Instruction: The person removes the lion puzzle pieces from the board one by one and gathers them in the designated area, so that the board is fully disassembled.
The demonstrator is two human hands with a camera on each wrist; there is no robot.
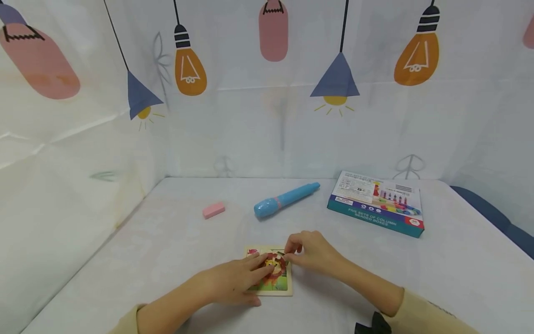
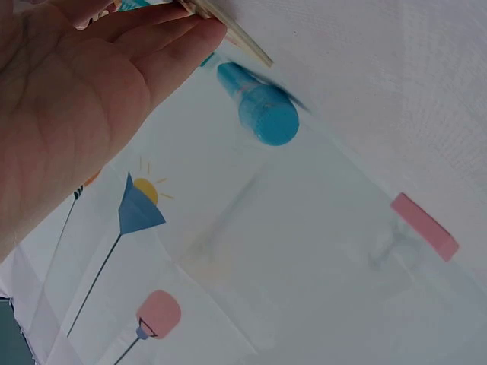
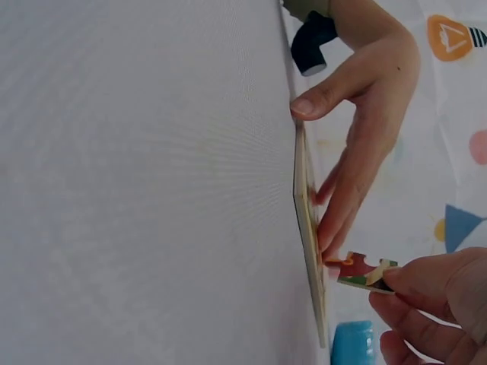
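A small wooden jigsaw puzzle with a lion picture and a pale frame lies near the front of the table. My left hand rests on its left part, fingers spread over the picture and thumb by the lower edge. At the upper right of the puzzle, my right hand pinches a puzzle piece. In the right wrist view that puzzle piece is red, green and dark, held tilted between thumb and finger, just off the board. The left wrist view shows the left palm and only a sliver of the board edge.
Behind the puzzle lie a pink block and a blue pen-shaped object. A box labelled as column beaded boxes lies at the back right. A white curtain with printed lamps hangs behind the white table.
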